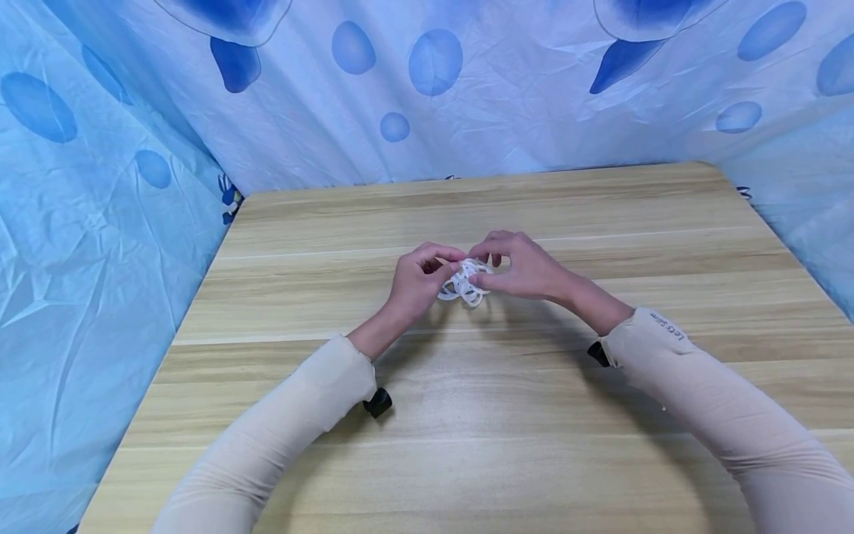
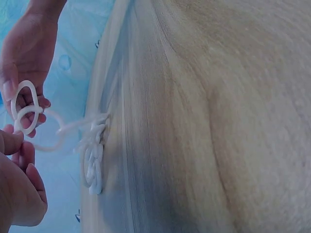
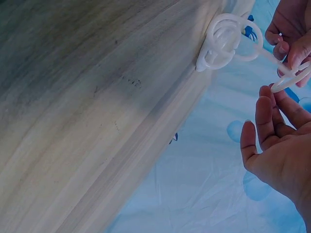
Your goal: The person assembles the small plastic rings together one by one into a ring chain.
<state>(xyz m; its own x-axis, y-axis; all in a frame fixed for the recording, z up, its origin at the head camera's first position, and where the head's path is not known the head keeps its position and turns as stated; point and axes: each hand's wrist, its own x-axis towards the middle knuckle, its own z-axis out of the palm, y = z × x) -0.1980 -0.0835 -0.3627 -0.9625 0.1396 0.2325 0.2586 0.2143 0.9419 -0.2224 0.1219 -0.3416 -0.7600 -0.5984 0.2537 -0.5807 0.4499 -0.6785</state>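
Note:
A white plastic chain (image 1: 469, 285) of oval links is between my two hands, above the table's far half. My left hand (image 1: 419, 278) pinches one link between thumb and forefinger; the left wrist view shows this pinch on the link (image 2: 28, 116) closely. My right hand (image 1: 523, 265) holds the chain from the other side, thumb and fingers about an upper link. In the right wrist view, the right hand's (image 3: 282, 150) fingers curve beside the raised links, and its thumb is out of sight. The lower links (image 3: 218, 46) hang down to a bunched pile on the tabletop.
The wood-grain table (image 1: 480, 445) spreads under both arms. Blue patterned curtains (image 1: 427, 111) hang behind it and along its sides. A black wrist camera (image 1: 378, 403) sits under the left sleeve, and another black piece (image 1: 598, 354) shows under the right cuff.

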